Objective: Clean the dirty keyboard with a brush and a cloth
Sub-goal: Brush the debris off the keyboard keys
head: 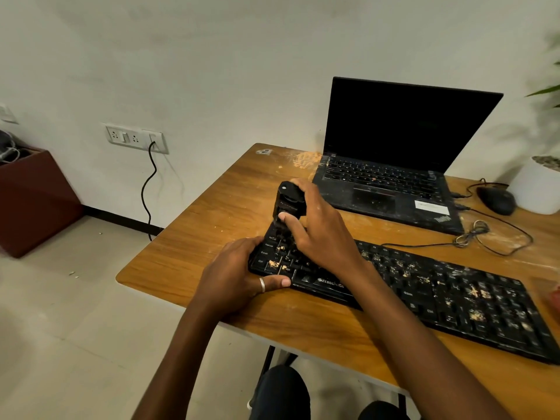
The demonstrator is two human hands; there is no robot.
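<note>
Knees (281, 392) show under the near edge of the tabletop (212, 213). Of the hands, the left hand (239, 277) grips the left end of the crumb-strewn keyboard (454, 295), which lies along that edge. The right hand (321, 228) holds a black brush (288, 201) upright, its lower end on the keyboard's far-left keys. An open laptop (394, 177) sits behind.

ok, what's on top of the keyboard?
Tan crumbs on keys; right hand holding a black brush at the left end; left hand gripping the keyboard corner. Keys beneath them are hidden.
</note>
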